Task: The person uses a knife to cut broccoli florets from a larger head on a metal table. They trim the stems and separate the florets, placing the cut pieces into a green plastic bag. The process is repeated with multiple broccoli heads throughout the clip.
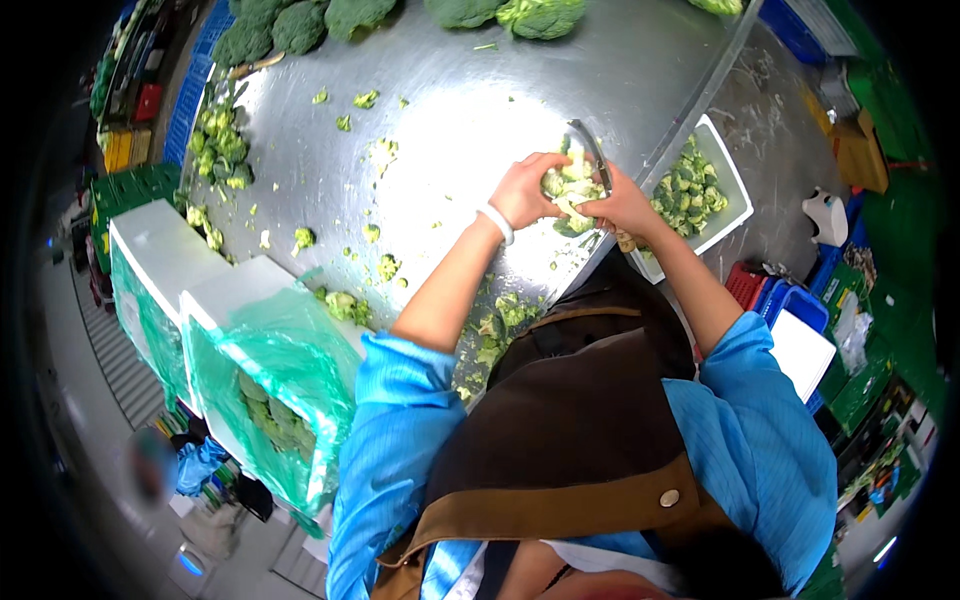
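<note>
Near the steel table's right front edge, my left hand (522, 192), with a white band at the wrist, grips a cut piece of broccoli (568, 190) from the left. My right hand (625, 208) is closed around a knife with a wooden handle (625, 240), and its thumb touches the same broccoli. The curved dark blade (594, 146) points up beside the piece. Just right of the table edge, a white bin (738, 185) holds cut florets (690, 195). Loose florets and scraps (388, 267) are scattered over the steel table (330, 170).
Whole broccoli heads (535, 15) line the back edge. Florets (218, 145) are piled at left, near white foam boxes with green bags (265, 330). A second knife (255, 66) lies at back left. Crates (760, 290) and a cardboard box (855, 150) stand at right.
</note>
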Demonstrator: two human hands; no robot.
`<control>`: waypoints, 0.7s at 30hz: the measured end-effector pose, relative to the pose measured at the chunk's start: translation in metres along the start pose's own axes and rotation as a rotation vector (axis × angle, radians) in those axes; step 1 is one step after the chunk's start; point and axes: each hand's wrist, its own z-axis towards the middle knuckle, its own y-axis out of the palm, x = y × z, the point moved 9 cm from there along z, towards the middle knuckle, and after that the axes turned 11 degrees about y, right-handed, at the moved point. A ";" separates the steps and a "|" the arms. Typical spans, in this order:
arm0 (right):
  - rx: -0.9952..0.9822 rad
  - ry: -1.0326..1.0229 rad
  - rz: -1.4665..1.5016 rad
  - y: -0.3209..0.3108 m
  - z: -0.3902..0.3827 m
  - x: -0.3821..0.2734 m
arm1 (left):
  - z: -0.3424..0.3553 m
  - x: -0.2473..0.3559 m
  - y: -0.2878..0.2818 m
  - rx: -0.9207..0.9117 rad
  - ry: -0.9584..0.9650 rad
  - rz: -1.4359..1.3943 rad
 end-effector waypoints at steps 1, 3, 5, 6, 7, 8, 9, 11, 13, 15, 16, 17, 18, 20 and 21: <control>-0.026 -0.004 0.030 -0.003 -0.001 0.003 | -0.002 0.000 0.001 0.028 -0.013 -0.063; -0.082 -0.042 0.134 -0.001 0.002 0.005 | -0.008 0.000 0.002 0.121 -0.025 -0.168; -0.056 -0.046 0.179 -0.011 -0.015 -0.002 | -0.004 0.023 -0.005 0.162 -0.111 -0.264; -0.024 -0.062 0.131 -0.023 -0.026 -0.009 | 0.004 0.045 -0.009 0.182 -0.021 -0.212; -0.059 -0.057 0.207 -0.035 -0.048 -0.018 | 0.012 0.067 -0.010 0.206 0.064 -0.162; 0.012 -0.001 0.069 -0.058 -0.060 -0.014 | 0.021 0.087 -0.005 0.242 0.165 -0.025; 0.107 -0.037 0.012 -0.084 -0.076 -0.012 | 0.032 0.110 0.000 0.316 0.291 -0.037; 0.186 -0.072 0.008 -0.120 -0.122 -0.023 | 0.054 0.133 0.036 0.269 0.292 -0.186; 0.236 -0.029 0.008 -0.163 -0.129 0.005 | 0.069 0.162 0.057 0.279 0.347 -0.274; 0.340 0.026 -0.057 -0.197 -0.129 0.026 | 0.079 0.164 0.068 0.223 0.372 -0.235; 0.381 0.059 -0.086 -0.207 -0.128 0.036 | 0.083 0.153 0.069 0.206 0.341 -0.034; 0.467 0.104 -0.096 -0.214 -0.128 0.044 | 0.083 0.134 0.062 0.190 0.309 0.166; 0.550 0.101 -0.195 -0.221 -0.122 0.051 | 0.082 0.113 0.049 0.169 0.274 0.370; 0.640 0.016 -0.293 -0.209 -0.100 0.060 | 0.067 0.075 0.009 0.125 0.145 0.626; 0.662 -0.078 -0.302 -0.191 -0.093 0.050 | 0.055 0.048 -0.002 0.092 0.085 0.665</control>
